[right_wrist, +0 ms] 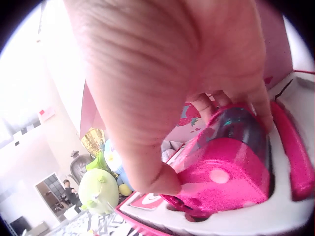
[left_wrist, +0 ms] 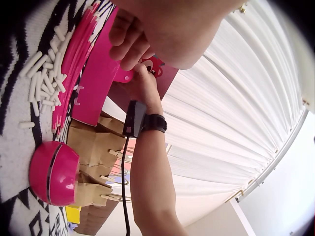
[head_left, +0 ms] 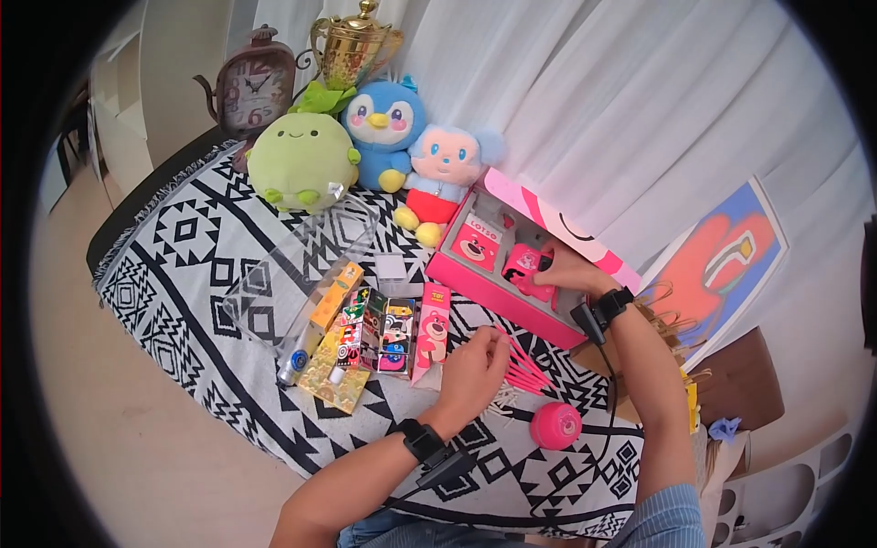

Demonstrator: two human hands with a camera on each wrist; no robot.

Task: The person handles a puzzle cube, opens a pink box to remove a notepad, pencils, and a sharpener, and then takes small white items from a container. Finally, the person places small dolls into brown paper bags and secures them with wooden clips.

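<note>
My right hand (head_left: 577, 272) grips a pink device (head_left: 530, 267) with a dark translucent part, which sits in the grey insert of an open pink box (head_left: 502, 309). In the right wrist view the thumb and fingers lie on either side of the device (right_wrist: 221, 172). My left hand (head_left: 475, 365), its fingers loosely curled and holding nothing, hovers in front of the box near a bundle of pink sticks (head_left: 525, 365). Small white pieces (left_wrist: 47, 81) lie beside the sticks. A card marked LOTSO (head_left: 476, 239) stands in the box's left part.
A round pink container (head_left: 555, 426) stands at the near right. Several small boxes, including a pink one (head_left: 432, 333), lie left of my left hand. Plush toys (head_left: 304, 160), a clock (head_left: 256, 91) and a gold trophy (head_left: 354, 50) stand behind. Paper bags (left_wrist: 91, 152) are at the right.
</note>
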